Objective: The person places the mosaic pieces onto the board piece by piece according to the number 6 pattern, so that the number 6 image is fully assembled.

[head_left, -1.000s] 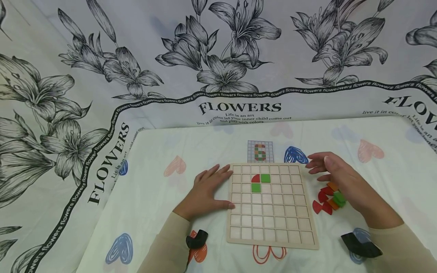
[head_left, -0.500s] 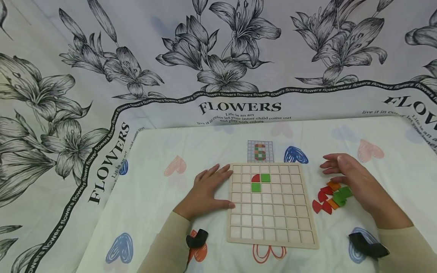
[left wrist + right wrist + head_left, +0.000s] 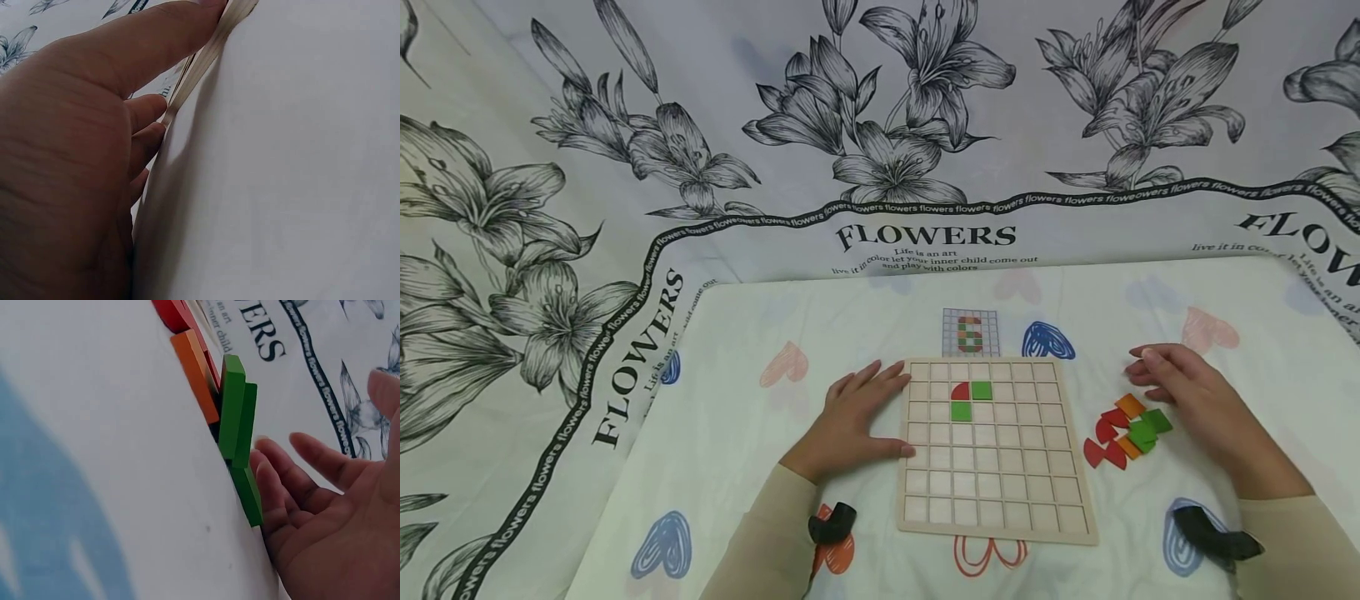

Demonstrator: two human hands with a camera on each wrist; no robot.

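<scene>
A wooden grid board [image 3: 1017,492] lies on the table with a red quarter-circle piece [image 3: 961,391] and two green square pieces [image 3: 981,390] set in its upper cells. My left hand [image 3: 859,421] rests against its left side, thumb and fingers spread along the edge. In the left wrist view the thumb tip meets the board's rim [image 3: 203,67]. To the right, my right hand [image 3: 1213,421] hovers beside a loose pile of red pieces [image 3: 1093,452], green pieces [image 3: 1142,433] and orange pieces [image 3: 1130,406]. Its fingers are loosely bent and nothing shows in them.
Behind the board lies a small pattern card [image 3: 971,333] showing a figure 6 in coloured cells. The heart-print tablecloth [image 3: 730,467] covers the table, and a flower-print cloth [image 3: 805,183] hangs behind it. Black straps [image 3: 1217,537] sit at both wrists.
My right hand has moved right, away from the board and off the pile, uncovering more of the green and orange pieces. My left hand and the board have stayed put.
</scene>
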